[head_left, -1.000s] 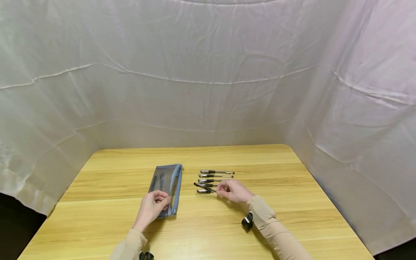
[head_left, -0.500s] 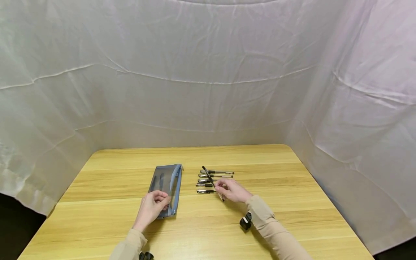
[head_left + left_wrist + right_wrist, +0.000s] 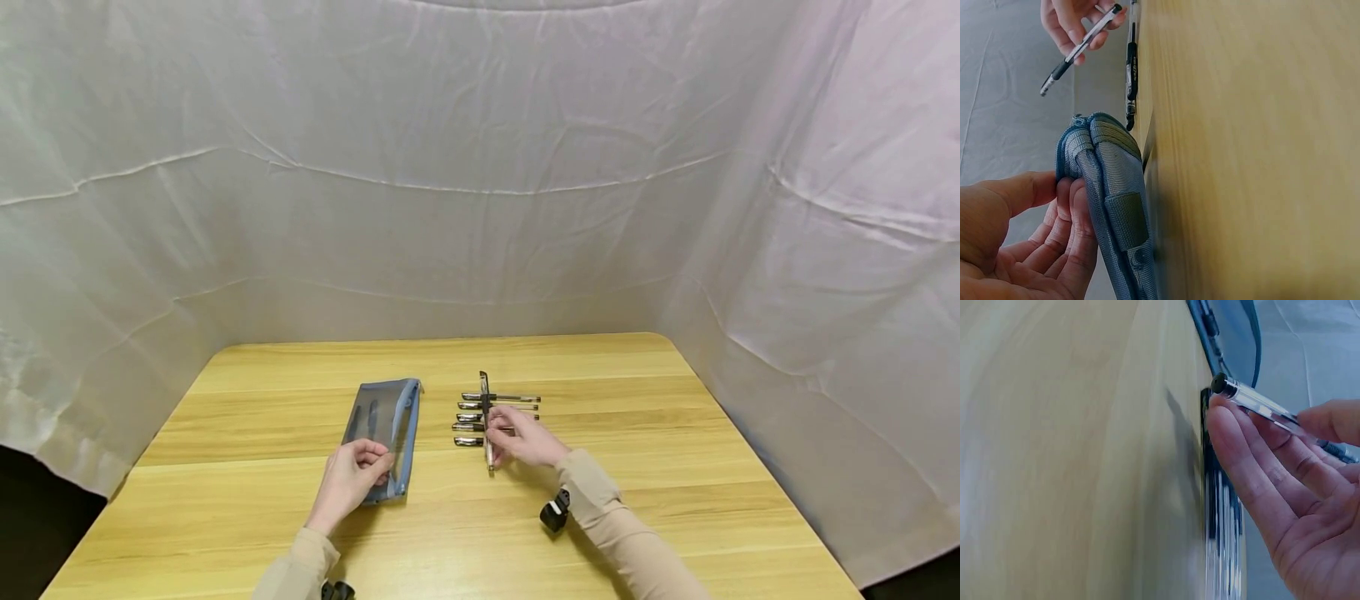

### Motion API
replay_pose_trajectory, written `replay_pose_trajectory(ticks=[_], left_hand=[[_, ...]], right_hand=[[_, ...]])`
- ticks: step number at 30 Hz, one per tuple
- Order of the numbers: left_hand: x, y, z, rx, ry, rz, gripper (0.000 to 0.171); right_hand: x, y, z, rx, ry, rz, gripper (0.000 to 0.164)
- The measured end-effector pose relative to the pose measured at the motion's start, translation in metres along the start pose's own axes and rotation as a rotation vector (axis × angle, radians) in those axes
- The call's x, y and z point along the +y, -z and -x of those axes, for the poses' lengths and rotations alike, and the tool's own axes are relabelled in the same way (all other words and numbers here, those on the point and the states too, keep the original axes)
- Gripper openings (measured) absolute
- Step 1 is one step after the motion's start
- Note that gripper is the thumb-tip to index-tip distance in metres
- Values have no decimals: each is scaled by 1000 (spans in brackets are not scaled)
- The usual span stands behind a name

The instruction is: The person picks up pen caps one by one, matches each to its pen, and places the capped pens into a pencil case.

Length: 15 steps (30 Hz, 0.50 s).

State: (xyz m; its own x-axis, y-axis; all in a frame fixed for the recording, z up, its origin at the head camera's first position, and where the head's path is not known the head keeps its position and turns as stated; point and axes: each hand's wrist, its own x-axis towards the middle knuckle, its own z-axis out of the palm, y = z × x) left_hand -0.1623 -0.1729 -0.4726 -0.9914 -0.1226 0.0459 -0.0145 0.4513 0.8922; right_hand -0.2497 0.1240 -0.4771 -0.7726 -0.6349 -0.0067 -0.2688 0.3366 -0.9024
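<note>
A blue-grey mesh zipper pouch (image 3: pixel 386 400) lies left of centre on the table, its zipped side spread apart toward the pens. My left hand (image 3: pixel 351 477) pinches the upper edge of that mouth, lifting it, as the left wrist view shows at the pouch's end (image 3: pixel 1124 159). Between thumb and fingers of my right hand (image 3: pixel 529 440) is a clear-barrelled gel pen (image 3: pixel 484 392) with a black grip and cap. It is raised over the row, cap end pointing away from me. Below it several similar gel pens (image 3: pixel 517 398) lie side by side.
The wooden table (image 3: pixel 645 517) carries all these things. Dark pen-like shapes (image 3: pixel 372 414) show through the pouch's mesh. A pale cloth curtain (image 3: pixel 480 242) hangs round the back and sides. Small black cameras (image 3: pixel 555 512) are strapped at both wrists.
My right hand has raised the gel pen off the row, turned it from lying slantwise to pointing away from me, and shifted slightly left. The left hand and pouch have stayed put.
</note>
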Motion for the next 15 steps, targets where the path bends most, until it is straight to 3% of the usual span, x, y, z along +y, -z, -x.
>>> replay_pose_trajectory(ticks=[4, 8, 15], left_hand=[[0, 0, -1, 2, -2, 3, 7], [1, 0, -1, 1, -2, 6, 7], [1, 0, 0, -2, -8, -8, 7]], right_hand=[[-4, -7, -4, 10, -93, -191, 39], [-9, -15, -10, 58, -171, -308, 49], [-14, -26, -26, 83, -238, -456, 46]])
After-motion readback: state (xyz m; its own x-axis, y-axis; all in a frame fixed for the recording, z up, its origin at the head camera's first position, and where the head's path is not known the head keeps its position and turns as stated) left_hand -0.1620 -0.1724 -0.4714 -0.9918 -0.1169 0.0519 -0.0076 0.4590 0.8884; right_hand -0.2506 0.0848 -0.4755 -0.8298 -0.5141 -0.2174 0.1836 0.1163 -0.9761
